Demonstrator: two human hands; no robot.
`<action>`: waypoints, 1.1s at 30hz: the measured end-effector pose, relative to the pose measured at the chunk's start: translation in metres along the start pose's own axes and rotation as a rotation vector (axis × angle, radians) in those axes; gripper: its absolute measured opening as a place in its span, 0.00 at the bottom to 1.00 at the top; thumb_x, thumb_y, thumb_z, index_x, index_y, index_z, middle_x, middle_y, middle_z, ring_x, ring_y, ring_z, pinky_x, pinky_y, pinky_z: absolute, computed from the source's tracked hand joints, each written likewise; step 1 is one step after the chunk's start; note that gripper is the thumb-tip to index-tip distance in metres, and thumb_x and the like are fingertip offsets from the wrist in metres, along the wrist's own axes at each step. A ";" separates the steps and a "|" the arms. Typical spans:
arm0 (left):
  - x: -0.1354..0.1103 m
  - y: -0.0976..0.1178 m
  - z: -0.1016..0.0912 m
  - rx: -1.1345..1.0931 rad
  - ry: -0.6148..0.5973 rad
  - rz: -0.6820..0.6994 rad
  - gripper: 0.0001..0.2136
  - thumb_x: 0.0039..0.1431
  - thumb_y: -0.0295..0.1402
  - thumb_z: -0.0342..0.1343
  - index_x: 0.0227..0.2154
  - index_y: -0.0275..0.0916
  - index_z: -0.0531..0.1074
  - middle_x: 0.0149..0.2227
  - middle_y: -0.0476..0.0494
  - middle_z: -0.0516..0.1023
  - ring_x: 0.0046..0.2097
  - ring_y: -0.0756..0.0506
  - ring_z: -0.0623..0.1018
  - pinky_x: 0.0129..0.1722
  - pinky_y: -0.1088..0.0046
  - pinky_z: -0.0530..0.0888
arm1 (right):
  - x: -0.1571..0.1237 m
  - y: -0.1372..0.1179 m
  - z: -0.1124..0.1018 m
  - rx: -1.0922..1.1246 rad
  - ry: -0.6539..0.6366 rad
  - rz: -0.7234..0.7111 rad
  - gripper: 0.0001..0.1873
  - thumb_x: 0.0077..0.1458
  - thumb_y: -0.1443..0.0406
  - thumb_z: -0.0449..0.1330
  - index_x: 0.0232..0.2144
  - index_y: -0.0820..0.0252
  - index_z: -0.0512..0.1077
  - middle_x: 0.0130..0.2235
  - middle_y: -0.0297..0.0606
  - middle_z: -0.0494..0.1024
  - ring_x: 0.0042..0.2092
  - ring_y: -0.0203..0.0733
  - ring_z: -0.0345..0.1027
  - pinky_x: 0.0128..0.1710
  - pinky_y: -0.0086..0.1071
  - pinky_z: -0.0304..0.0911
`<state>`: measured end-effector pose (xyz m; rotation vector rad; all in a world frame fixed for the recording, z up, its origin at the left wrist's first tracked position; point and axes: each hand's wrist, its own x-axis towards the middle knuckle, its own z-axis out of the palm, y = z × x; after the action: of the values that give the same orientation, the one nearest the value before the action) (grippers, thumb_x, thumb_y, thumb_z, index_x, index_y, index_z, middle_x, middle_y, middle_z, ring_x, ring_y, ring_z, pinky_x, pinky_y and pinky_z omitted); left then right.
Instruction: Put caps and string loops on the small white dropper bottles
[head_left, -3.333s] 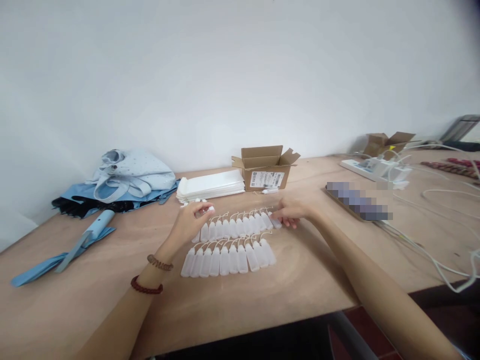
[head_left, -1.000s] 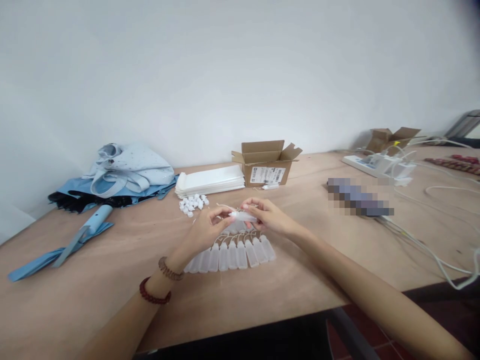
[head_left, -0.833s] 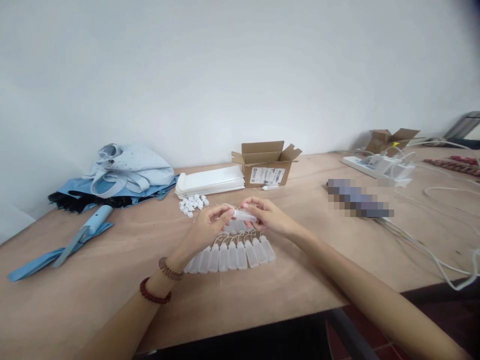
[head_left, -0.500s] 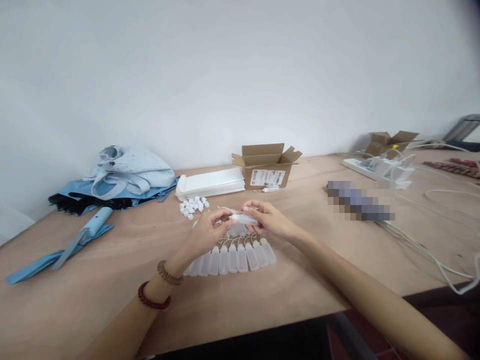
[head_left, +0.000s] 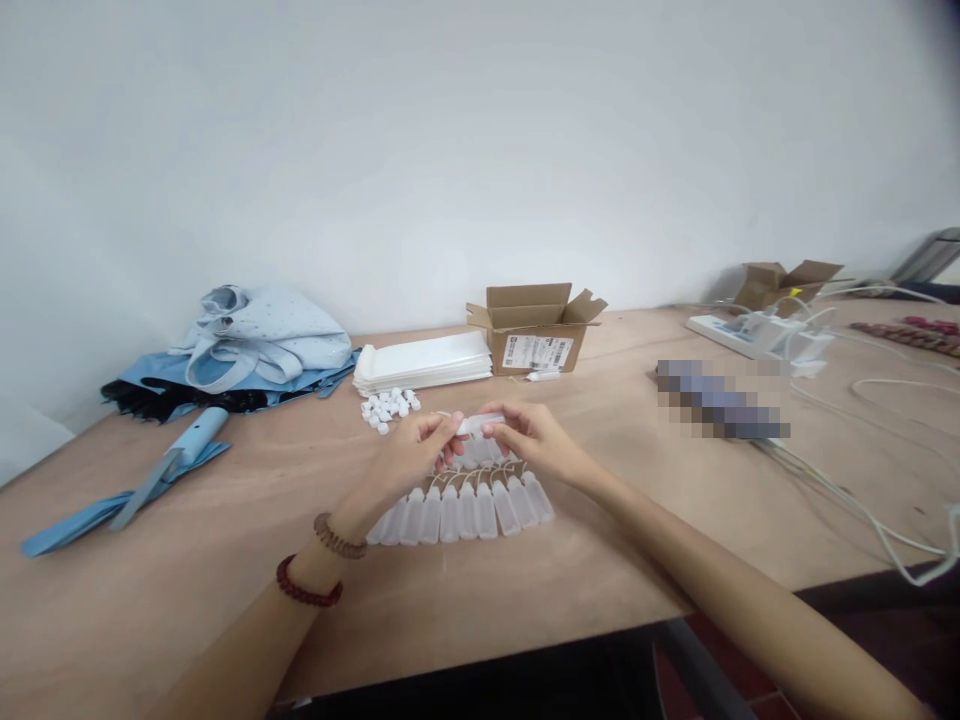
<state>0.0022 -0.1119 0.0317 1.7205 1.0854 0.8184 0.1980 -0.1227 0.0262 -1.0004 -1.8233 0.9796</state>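
A small translucent plastic bottle (head_left: 480,424) is held sideways between both hands above the table. My left hand (head_left: 420,450) pinches its left end, and my right hand (head_left: 536,437) has its fingers closed round the right end. Below the hands lies a row of similar translucent bottles (head_left: 466,512) with thin cords at their tops. Behind that row, more bottles (head_left: 476,452) are partly hidden by my hands. A pile of small white caps (head_left: 388,406) sits just beyond my left hand.
Behind the caps is a stack of white envelopes (head_left: 424,362), beside an open cardboard box (head_left: 534,345). A blue umbrella (head_left: 199,435) and a pale cloth bag (head_left: 262,335) lie at left. At right are a power strip (head_left: 757,335), white cables (head_left: 862,510) and a pixelated object (head_left: 716,400).
Both hands have lifted the bottle slightly, and its right end now tilts up. My right fingers have shifted their grip along it. The row of bottles stays in place.
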 end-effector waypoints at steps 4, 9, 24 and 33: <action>-0.005 0.003 0.005 0.066 0.056 0.150 0.14 0.58 0.42 0.52 0.27 0.36 0.71 0.25 0.48 0.72 0.24 0.51 0.70 0.26 0.76 0.70 | -0.001 0.001 0.001 -0.065 0.050 0.014 0.15 0.56 0.58 0.54 0.38 0.63 0.72 0.20 0.30 0.65 0.22 0.32 0.57 0.22 0.25 0.53; -0.005 0.003 0.008 -0.008 0.103 0.215 0.13 0.58 0.41 0.53 0.33 0.35 0.72 0.31 0.46 0.73 0.30 0.50 0.73 0.30 0.74 0.73 | -0.001 0.002 0.000 -0.147 0.124 -0.069 0.15 0.56 0.58 0.54 0.37 0.64 0.73 0.26 0.34 0.70 0.25 0.33 0.58 0.24 0.25 0.54; -0.006 0.002 0.005 0.196 0.116 0.304 0.10 0.58 0.37 0.53 0.35 0.37 0.74 0.34 0.44 0.77 0.36 0.47 0.76 0.36 0.74 0.72 | 0.000 -0.002 0.001 -0.164 0.128 0.000 0.19 0.58 0.54 0.51 0.31 0.65 0.73 0.22 0.32 0.65 0.23 0.32 0.55 0.24 0.26 0.51; -0.006 0.000 0.006 0.190 0.023 0.207 0.14 0.61 0.40 0.48 0.27 0.35 0.70 0.23 0.47 0.73 0.26 0.49 0.73 0.28 0.74 0.71 | -0.002 -0.003 0.004 -0.084 0.076 0.028 0.17 0.57 0.56 0.52 0.30 0.63 0.72 0.22 0.31 0.64 0.24 0.32 0.54 0.23 0.26 0.51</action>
<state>0.0048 -0.1199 0.0293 2.0126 1.0397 0.8877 0.1938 -0.1263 0.0269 -1.1017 -1.8045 0.8759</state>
